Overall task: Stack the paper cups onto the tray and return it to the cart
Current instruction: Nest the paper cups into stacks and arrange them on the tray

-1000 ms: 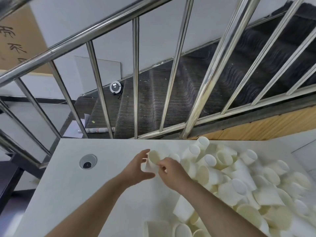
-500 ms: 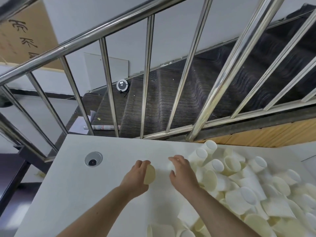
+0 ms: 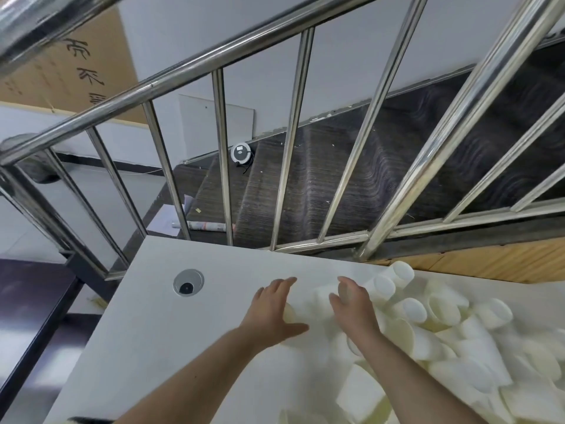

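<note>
Half a second before, the left hand (image 3: 272, 310) had been curled about a single cup and the right hand (image 3: 351, 307) had been hooked at the edge of the heap; now both were spread, fingers extended, palms facing each other, and a short nested run of paper cups (image 3: 312, 304) was pressed between them. The hands were kept apart by that run and closed on nothing else.

The run was laid on its side on the white tabletop (image 3: 183, 338), its long axis running left to right between the palms; one rim was seen against the left palm, but which way the mouths faced could not be told for certain.

To the right a loose heap of cups (image 3: 452, 338) was spread, tapered, smooth, matte cream paper, tipped every way, some showing round flat bases. A round metal cable grommet (image 3: 188, 283) was set in the tabletop well left of the hands. Beyond the far edge stood a polished steel railing (image 3: 293, 142), and behind it dark ribbed stairs (image 3: 351, 179).
</note>
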The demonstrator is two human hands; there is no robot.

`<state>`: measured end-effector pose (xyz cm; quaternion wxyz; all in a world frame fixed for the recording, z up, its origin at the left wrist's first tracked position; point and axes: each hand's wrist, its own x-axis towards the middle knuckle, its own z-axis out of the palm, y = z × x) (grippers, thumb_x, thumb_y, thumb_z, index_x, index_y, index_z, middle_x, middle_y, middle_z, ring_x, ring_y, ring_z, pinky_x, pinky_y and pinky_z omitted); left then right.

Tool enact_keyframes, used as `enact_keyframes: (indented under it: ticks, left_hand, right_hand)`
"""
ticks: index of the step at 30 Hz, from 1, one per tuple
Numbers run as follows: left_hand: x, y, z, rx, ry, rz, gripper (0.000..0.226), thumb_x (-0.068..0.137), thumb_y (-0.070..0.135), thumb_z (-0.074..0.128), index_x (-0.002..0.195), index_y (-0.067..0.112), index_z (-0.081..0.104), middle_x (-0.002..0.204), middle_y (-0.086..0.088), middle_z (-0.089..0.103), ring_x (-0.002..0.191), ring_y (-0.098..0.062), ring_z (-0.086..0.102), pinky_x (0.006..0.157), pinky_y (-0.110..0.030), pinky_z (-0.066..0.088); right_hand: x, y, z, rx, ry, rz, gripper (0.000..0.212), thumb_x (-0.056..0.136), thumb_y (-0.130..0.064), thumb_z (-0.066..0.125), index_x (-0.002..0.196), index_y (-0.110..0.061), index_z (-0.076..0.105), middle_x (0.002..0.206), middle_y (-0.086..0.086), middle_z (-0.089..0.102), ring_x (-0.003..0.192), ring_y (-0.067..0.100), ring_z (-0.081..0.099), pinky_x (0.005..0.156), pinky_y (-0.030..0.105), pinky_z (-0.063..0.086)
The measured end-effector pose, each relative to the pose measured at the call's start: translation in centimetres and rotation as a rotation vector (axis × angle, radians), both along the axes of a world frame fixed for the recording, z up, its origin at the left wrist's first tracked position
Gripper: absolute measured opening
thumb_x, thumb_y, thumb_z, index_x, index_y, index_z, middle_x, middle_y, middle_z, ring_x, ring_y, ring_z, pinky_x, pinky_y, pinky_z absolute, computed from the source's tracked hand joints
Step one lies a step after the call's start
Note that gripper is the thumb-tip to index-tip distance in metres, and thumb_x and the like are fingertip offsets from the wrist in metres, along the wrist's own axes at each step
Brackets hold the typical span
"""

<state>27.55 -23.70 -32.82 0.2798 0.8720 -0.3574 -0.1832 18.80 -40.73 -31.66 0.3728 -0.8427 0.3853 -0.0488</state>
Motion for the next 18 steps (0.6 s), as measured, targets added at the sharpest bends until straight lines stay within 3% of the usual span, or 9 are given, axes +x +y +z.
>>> enact_keyframes:
  ticks: [2,4,6,9,11,13,16,18]
  left_hand:
    - [-0.1,-0.8,0.7,-0.110,0.086,0.059,0.092,0.076,0.054,0.071,0.149,0.027,0.021,0.150,0.006,0.031,0.134,-0.015,0.036,0.112,-0.033,0.031]
    - [-0.3,-1.6,1.5,-0.207,0.188,0.110,0.090,0.077,0.056,0.070,0.149,0.029,0.022,0.149,0.009,0.032,0.131,-0.012,0.040,0.108,-0.032,0.038]
    - [-0.5,-2.2,2.1,-0.289,0.259,0.120,0.084,0.078,0.055,0.069,0.147,0.032,0.027,0.144,0.011,0.036,0.124,-0.008,0.046,0.102,-0.031,0.044]
    - [-0.9,-2.5,2.7,-0.341,0.236,0.087,0.071,0.079,0.048,0.070,0.140,0.034,0.038,0.133,0.012,0.044,0.108,-0.004,0.052,0.091,-0.025,0.049]
    - [-0.9,-2.4,2.8,-0.344,0.179,0.080,0.072,0.075,0.044,0.074,0.138,0.032,0.041,0.129,0.012,0.046,0.107,-0.004,0.052,0.089,-0.022,0.048]
    - [-1.0,-2.3,2.7,-0.303,0.071,0.035,0.075,0.073,0.042,0.074,0.139,0.029,0.041,0.131,0.012,0.045,0.113,-0.006,0.049,0.092,-0.021,0.044]
    - [-1.2,-2.3,2.6,-0.197,-0.065,-0.062,0.077,0.074,0.042,0.072,0.141,0.028,0.038,0.137,0.011,0.043,0.121,-0.011,0.045,0.096,-0.027,0.044]
    - [-1.4,-2.4,2.5,-0.161,-0.096,-0.094,0.076,0.075,0.040,0.072,0.142,0.027,0.038,0.138,0.010,0.043,0.122,-0.014,0.044,0.097,-0.029,0.044]
  right_hand:
    - [0.5,0.3,1.3,0.407,-0.180,-0.257,0.028,0.094,-0.020,0.053,0.121,-0.025,0.059,0.121,0.004,0.057,0.105,0.022,0.057,0.082,0.036,0.053]
    - [0.6,0.6,2.6,0.706,-0.237,-0.404,0.022,0.095,-0.024,0.049,0.112,-0.021,0.063,0.109,0.009,0.061,0.094,0.026,0.060,0.068,0.036,0.055]
    - [0.3,0.7,3.5,0.871,-0.245,-0.431,0.022,0.094,-0.025,0.049,0.106,-0.017,0.065,0.097,0.011,0.063,0.083,0.026,0.061,0.063,0.034,0.051]
    - [-0.3,0.9,3.8,0.953,-0.233,-0.435,0.022,0.092,-0.024,0.051,0.104,-0.013,0.066,0.093,0.012,0.062,0.077,0.025,0.059,0.062,0.034,0.050]
    - [-0.5,1.1,3.7,0.886,-0.224,-0.402,0.021,0.093,-0.026,0.053,0.104,-0.015,0.067,0.098,0.008,0.065,0.084,0.023,0.061,0.068,0.035,0.053]
    - [-0.6,1.1,3.3,0.617,-0.211,-0.318,0.016,0.095,-0.030,0.055,0.101,-0.021,0.068,0.102,-0.001,0.068,0.091,0.014,0.062,0.077,0.034,0.053]
    - [-1.1,1.6,3.0,0.337,-0.270,-0.144,0.011,0.090,-0.034,0.065,0.086,-0.026,0.072,0.092,-0.011,0.071,0.087,0.008,0.062,0.075,0.025,0.049]
    - [-1.2,2.0,2.8,0.284,-0.223,-0.065,0.004,0.088,-0.028,0.067,0.086,-0.028,0.071,0.092,-0.012,0.070,0.083,0.012,0.063,0.075,0.033,0.054]
